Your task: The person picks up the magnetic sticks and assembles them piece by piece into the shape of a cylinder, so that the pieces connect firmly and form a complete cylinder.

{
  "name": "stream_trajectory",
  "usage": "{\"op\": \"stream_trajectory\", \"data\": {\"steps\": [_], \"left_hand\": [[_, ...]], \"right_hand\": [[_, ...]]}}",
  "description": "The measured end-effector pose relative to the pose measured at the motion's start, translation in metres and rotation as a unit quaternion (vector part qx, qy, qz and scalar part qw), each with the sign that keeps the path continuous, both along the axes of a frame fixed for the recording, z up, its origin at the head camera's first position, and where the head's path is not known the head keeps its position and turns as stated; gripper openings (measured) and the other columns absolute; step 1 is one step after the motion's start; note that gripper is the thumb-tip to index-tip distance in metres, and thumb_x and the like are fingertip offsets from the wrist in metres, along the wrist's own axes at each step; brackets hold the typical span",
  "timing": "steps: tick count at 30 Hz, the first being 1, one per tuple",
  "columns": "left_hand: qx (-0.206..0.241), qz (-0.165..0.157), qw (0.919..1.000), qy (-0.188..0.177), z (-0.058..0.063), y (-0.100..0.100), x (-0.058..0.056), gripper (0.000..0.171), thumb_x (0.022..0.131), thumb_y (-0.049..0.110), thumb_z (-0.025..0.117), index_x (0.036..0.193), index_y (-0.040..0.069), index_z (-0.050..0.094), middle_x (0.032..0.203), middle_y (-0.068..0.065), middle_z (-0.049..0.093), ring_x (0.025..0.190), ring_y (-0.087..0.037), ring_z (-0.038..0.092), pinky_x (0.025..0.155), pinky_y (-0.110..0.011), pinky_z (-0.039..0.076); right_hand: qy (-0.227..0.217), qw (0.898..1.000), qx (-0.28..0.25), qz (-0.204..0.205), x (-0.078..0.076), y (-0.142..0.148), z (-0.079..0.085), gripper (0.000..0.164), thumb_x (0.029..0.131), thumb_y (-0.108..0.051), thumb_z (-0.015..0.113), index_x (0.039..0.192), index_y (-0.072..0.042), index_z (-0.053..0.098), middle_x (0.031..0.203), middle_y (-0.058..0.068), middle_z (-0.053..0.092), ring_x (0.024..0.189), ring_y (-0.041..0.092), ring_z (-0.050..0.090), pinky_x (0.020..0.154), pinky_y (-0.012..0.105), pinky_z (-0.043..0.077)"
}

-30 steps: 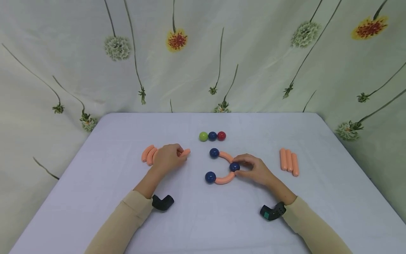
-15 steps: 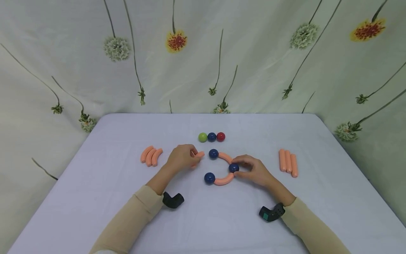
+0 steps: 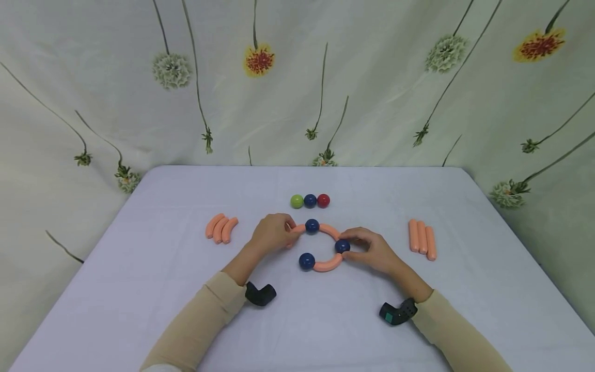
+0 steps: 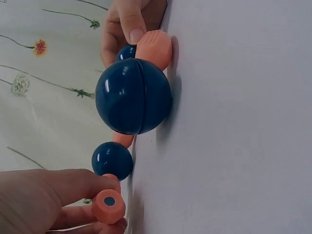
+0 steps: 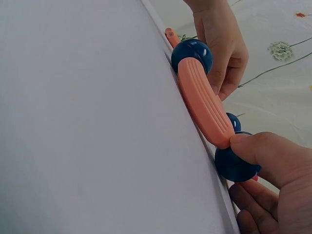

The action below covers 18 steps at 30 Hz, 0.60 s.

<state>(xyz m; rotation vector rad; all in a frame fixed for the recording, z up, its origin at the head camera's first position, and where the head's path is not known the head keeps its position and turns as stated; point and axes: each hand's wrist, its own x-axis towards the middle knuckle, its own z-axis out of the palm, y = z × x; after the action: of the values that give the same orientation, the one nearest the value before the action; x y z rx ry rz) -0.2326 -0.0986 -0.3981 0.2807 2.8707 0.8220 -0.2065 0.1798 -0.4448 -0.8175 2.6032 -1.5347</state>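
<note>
My left hand (image 3: 273,232) pinches a curved orange rod (image 4: 108,206) between thumb and fingers. One end of that rod meets the far blue ball (image 3: 312,226) of a partly ring-shaped chain; a dark disc shows in its other end. From that ball a second curved rod (image 3: 330,230) runs to the right-hand blue ball (image 3: 342,246). A third curved rod (image 5: 202,102) links this one to the near blue ball (image 4: 132,97). My right hand (image 3: 372,248) holds the right-hand ball, thumb at the near rod's end and fingers on the far side.
Behind the chain, a green ball (image 3: 297,201), a blue ball (image 3: 310,201) and a red ball (image 3: 323,200) sit in a row. Three curved rods (image 3: 222,228) lie at left, three straight rods (image 3: 422,240) at right. A flowered cloth (image 3: 372,93) hangs behind the table.
My left hand has carried the curved rod rightward from beside the left-hand rods to the chain's far blue ball. My right hand stays at the right-hand ball.
</note>
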Motion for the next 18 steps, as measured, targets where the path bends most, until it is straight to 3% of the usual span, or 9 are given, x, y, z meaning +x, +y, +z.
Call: {"op": "stream_trajectory", "data": {"steps": [5, 18], "left_hand": [[0.006, 0.006, 1.0000, -0.001, -0.0008, 0.0019, -0.0003, 0.026, 0.086, 0.028, 0.071, 0.102, 0.008, 0.069, 0.073, 0.000, 0.060, 0.068, -0.017, 0.054, 0.060, -0.028, 0.042], [0.057, 0.022, 0.9972, -0.044, -0.0084, 0.0042, 0.0072, 0.036, 0.089, 0.033, 0.068, 0.115, 0.008, 0.065, 0.078, -0.002, 0.059, 0.070, -0.017, 0.054, 0.060, -0.029, 0.041]], "right_hand": [[-0.003, 1.000, -0.002, 0.000, 0.0003, -0.0002, 0.0019, 0.038, 0.080, -0.012, 0.080, 0.117, -0.008, 0.069, 0.118, 0.003, 0.066, 0.111, 0.020, 0.058, 0.093, 0.037, 0.046], [0.001, 1.000, -0.004, 0.002, 0.0009, 0.0005, -0.0010, 0.038, 0.081, -0.010, 0.079, 0.118, -0.006, 0.069, 0.119, 0.007, 0.066, 0.111, 0.022, 0.058, 0.093, 0.038, 0.046]]}}
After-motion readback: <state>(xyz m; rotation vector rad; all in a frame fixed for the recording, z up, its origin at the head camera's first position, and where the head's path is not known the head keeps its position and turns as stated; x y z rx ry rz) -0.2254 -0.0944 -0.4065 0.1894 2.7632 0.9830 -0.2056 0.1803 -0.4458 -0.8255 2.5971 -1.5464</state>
